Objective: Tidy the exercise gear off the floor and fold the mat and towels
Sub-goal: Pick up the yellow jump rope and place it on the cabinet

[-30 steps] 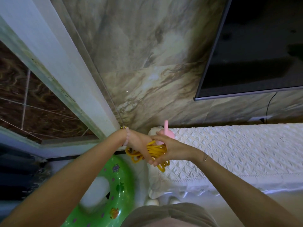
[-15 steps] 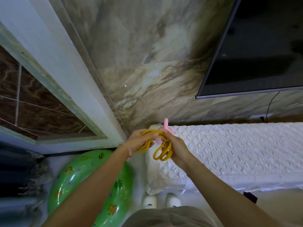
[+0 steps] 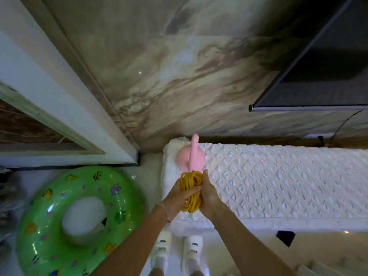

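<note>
Yellow cord (image 3: 190, 191) bundled in coils, squeezed between left hand (image 3: 177, 198) and right hand (image 3: 209, 194) — both closed around it, likely keeping loops from springing loose. Held just above left end of white quilted bench (image 3: 278, 176), near pink kettlebell (image 3: 191, 158) — probably about to be set down beside it.

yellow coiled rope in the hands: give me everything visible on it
The yellow coiled rope is a thin, smooth cord, rubbery or plastic by its look, wound into many loops bunched as one upright bundle. The left hand wraps its middle, thumb across the front; the right hand presses its right side. Loops stick out above and below the hands. It is held over the near left end of the white quilted surface, just before a pink object. No handles or ends show.
</note>
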### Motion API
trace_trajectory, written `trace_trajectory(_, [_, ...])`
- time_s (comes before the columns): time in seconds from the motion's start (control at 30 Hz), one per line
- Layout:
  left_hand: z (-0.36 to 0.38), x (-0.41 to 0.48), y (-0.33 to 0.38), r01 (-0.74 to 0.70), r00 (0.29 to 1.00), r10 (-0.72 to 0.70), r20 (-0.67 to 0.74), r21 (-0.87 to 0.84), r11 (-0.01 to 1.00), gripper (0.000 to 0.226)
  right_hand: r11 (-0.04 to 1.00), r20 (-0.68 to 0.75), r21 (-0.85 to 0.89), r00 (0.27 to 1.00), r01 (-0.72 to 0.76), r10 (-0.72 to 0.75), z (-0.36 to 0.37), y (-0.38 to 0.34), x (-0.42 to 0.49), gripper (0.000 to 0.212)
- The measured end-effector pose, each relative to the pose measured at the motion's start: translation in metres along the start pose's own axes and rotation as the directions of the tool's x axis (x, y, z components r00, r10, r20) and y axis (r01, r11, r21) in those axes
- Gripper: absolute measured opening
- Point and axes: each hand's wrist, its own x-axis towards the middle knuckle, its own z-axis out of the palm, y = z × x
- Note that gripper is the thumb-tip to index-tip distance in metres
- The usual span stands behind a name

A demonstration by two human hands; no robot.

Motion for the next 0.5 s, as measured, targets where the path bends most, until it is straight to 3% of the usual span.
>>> trace_trajectory(0.07, [-0.01,0.013,-0.014,0.048,0.998,-0.045,-0.035,0.104,0.993,0.02,0.975,0.007,-0.212,0.997,-0.071,0.074,-0.011,0.011,0.023,0.065])
trace_trajectory(0.13, [-0.019,0.024,-0.035,0.089,0.984,-0.051,-0.174,0.219,0.972,0.025,0.94,0.071,-0.316,0.985,-0.127,0.157,-0.019,0.025,0.035,0.058])
trace_trajectory(0.27, [-0.026,0.051,-0.079,0.185,0.919,-0.087,-0.385,0.223,0.957,0.039,0.96,0.114,-0.24,0.978,-0.145,0.176,-0.032,0.05,0.06,0.036])
trace_trajectory(0.33, [-0.027,0.068,-0.101,0.174,0.935,-0.082,-0.346,0.245,0.954,0.047,0.962,0.111,-0.255,0.985,-0.102,0.134,-0.033,0.063,0.073,0.039])
trace_trajectory(0.43, [-0.031,0.092,-0.124,0.139,0.976,-0.079,-0.201,0.309,0.941,0.071,0.967,-0.007,-0.252,0.999,-0.038,0.038,-0.041,0.08,0.101,0.052])
trace_trajectory(0.5, [-0.037,0.104,-0.135,0.138,0.988,-0.105,-0.111,0.349,0.927,0.079,0.962,-0.057,-0.274,0.998,-0.002,-0.015,-0.052,0.087,0.119,0.046])
